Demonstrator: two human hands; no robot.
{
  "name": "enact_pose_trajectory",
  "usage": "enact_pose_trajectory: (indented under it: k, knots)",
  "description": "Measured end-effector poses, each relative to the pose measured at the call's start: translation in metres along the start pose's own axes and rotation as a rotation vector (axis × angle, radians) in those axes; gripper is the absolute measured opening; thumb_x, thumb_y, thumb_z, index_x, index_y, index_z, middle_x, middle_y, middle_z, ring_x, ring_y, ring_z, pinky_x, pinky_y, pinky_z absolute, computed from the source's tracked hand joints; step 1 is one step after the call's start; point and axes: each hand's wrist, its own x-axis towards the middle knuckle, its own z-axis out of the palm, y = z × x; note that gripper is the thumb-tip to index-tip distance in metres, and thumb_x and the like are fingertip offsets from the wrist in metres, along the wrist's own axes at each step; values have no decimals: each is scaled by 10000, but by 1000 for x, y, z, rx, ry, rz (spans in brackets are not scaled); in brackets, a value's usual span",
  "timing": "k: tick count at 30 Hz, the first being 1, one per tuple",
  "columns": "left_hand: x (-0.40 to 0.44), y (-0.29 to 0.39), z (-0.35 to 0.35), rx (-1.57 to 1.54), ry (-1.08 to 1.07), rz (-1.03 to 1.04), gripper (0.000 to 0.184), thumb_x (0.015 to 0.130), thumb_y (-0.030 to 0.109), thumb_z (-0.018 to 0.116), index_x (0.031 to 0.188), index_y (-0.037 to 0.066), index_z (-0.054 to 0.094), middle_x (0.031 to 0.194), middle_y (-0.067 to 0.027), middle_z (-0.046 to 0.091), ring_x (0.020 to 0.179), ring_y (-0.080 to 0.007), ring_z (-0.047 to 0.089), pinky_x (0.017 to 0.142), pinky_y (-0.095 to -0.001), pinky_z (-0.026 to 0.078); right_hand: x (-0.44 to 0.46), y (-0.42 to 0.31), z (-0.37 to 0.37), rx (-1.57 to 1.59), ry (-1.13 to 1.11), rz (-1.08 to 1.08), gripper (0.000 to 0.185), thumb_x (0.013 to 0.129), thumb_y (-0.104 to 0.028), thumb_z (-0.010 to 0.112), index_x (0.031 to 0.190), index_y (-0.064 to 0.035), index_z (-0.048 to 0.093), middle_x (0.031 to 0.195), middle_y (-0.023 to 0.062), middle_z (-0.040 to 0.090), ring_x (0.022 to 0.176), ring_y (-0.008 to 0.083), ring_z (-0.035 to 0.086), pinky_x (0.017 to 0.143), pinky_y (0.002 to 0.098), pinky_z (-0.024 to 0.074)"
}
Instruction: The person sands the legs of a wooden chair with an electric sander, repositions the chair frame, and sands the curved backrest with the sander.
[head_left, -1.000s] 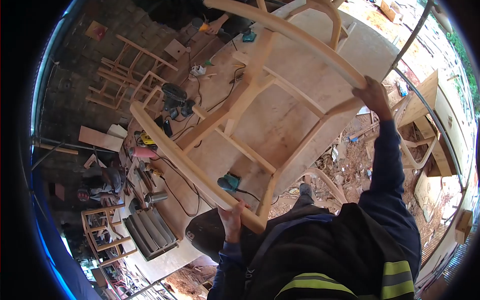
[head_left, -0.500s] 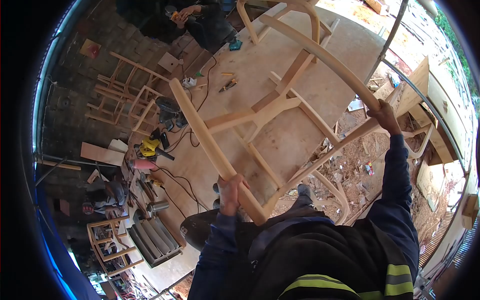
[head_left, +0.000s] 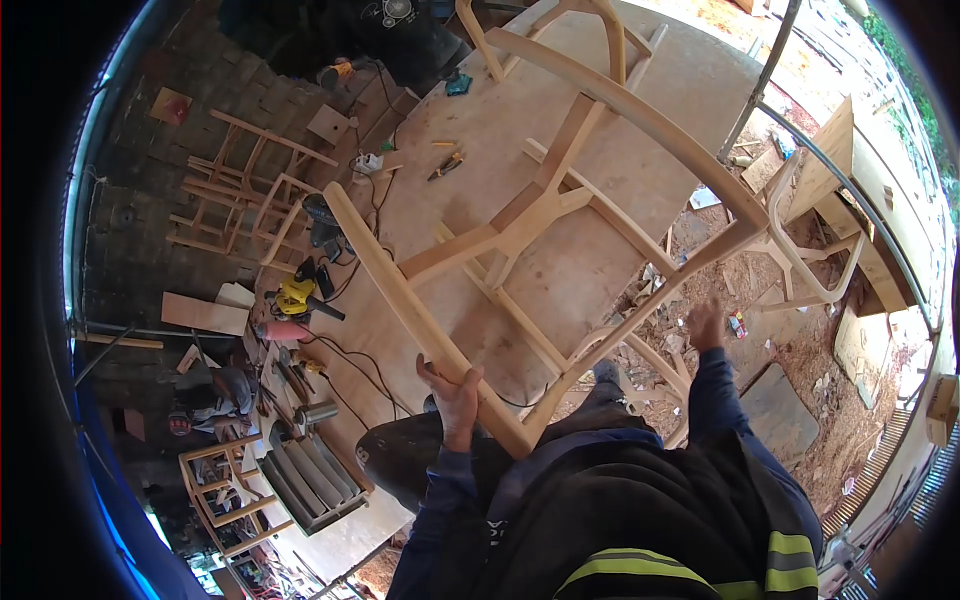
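Observation:
A pale wooden chair frame [head_left: 522, 218] with crossing braces is tilted over the large work table [head_left: 440, 200]. My left hand [head_left: 454, 398] is wrapped round the frame's near left rail, close to its lower corner. My right hand [head_left: 706, 324] is off the frame, just below and right of its right side; its fingers are partly hidden by the angle and small in view. The frame's lower corner is close to my lap.
A second wooden frame [head_left: 612, 40] stands at the table's far end. Pliers [head_left: 447, 166], cables and a yellow power tool [head_left: 295, 296] lie on the table. Slatted dark piece [head_left: 308, 480] at lower left. A person in dark clothes [head_left: 385, 35] is beyond. A metal pole [head_left: 762, 80] rises at right.
My right hand has let go of the frame's right rail and come down toward me. The frame has swung and tilted, while my left hand has kept hold of it.

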Motion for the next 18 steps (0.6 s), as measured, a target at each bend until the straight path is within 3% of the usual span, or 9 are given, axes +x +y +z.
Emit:
enact_pose_trajectory:
  k: [2,3,6,8,11,14,16,17,18]
  knots:
    - [1,2,-1,122,-3,87,963,789,63,744,1538,2,143,1375,-212,449,1185,-334,543,1004,-437,486,43,111,-102,103,-194,467,458,934,-599,598,881,-178,426,701,17,347,493,163,335,454,321,317]
    - [-1,11,2,126,-18,76,1023,779,83,758,1559,3,102,1424,-235,398,1256,-363,486,1059,-459,435,-35,125,-47,-226,142,581,444,893,-528,678,948,-146,458,733,29,420,550,162,419,481,331,348]
    - [-4,16,6,285,25,178,1065,764,108,769,1586,14,98,1519,-267,309,1385,-412,375,1151,-487,344,-129,202,-27,-1164,-524,448,696,857,-328,751,1372,15,432,1119,148,594,1049,278,574,989,393,477]
    - [-4,22,8,409,32,300,1035,758,115,766,1584,23,150,1559,-269,272,1434,-425,319,1183,-493,301,-163,254,4,-327,-64,1462,786,883,-424,725,1416,52,397,1338,197,547,1314,274,502,1133,403,400]
    - [-4,39,9,501,-22,423,976,747,124,765,1567,33,244,1604,-264,222,1484,-433,254,1212,-505,251,-192,281,32,35,-355,1607,776,878,-399,726,1374,76,364,1212,235,545,1078,348,605,1028,495,518]
    - [-2,38,11,473,-29,408,930,740,126,766,1546,41,308,1623,-259,201,1497,-435,240,1218,-514,241,-183,348,50,-352,-289,1186,610,890,-300,702,1275,58,394,1101,222,579,984,377,645,986,506,551]
    - [-5,37,9,463,-30,395,906,741,129,767,1533,42,336,1622,-263,203,1495,-437,243,1219,-511,240,-179,356,49,-389,-240,1144,451,901,-224,660,1170,38,409,979,201,588,870,377,662,929,510,576]
    - [-7,35,8,464,-46,391,899,747,144,764,1532,40,338,1623,-266,198,1497,-439,237,1219,-520,237,-192,319,70,-347,-211,1247,391,874,-144,641,1144,40,427,936,189,575,833,362,650,894,526,578]
    - [-7,35,9,458,-59,393,893,752,160,761,1530,39,341,1625,-269,193,1500,-441,231,1220,-529,233,-194,319,68,-332,-247,1197,368,861,-126,634,1125,37,436,925,187,572,817,359,645,882,525,580]
